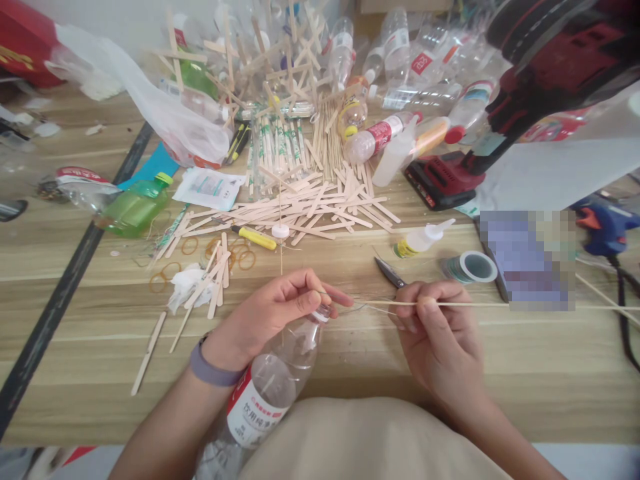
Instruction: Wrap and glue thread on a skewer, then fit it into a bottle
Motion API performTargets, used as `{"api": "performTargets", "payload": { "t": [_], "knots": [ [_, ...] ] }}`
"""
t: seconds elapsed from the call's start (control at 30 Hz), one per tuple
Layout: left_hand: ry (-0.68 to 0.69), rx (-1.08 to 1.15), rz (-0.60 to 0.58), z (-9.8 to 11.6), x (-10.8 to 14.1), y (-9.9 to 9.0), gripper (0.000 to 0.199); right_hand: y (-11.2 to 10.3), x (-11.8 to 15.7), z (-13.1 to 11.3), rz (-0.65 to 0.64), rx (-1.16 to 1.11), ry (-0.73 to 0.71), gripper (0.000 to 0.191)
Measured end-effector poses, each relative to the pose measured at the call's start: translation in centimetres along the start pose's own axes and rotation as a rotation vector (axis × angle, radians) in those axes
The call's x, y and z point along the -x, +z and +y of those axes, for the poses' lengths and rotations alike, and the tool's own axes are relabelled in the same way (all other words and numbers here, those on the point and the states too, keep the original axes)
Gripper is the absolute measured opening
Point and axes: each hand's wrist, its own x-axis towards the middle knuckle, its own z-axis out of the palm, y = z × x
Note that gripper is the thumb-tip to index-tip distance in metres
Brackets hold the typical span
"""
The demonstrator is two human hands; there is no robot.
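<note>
My left hand (285, 303) pinches a thin dark thread between thumb and fingers, above the neck of a clear plastic bottle (270, 387) that leans under my left forearm. My right hand (440, 327) is closed on a long thin wooden stick (470, 305), which points left towards my left hand. The thread runs across the gap to the stick's tip. Behind my right hand lie dark-handled scissors (389, 272), partly hidden. A spool of thread (470, 267) rests just beyond. A white cap (281, 231) with a thin stick through it stands beyond my left hand.
Loose craft sticks (310, 207) cover the table's middle, with plastic bottles (395, 47) behind. A yellow cutter (256, 237), glue bottle (423, 240) and green bottle (137, 207) lie nearer. At right are a red power drill (445, 177), a phone (525, 260) and a blue glue gun (607, 223).
</note>
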Motion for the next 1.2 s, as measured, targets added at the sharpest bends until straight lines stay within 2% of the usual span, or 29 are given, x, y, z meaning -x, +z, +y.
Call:
{"api": "performTargets", "payload": {
  "t": [0.5,1.2],
  "knots": [
    [-0.006,-0.018,0.029,0.05,0.01,0.09,0.018,-0.02,-0.04,-0.12,0.005,0.07,-0.024,0.017],
    [-0.006,-0.009,0.029,-0.04,-0.01,0.02,0.018,-0.09,0.06,-0.02,-0.005,0.029,-0.027,0.014]
  ]
}}
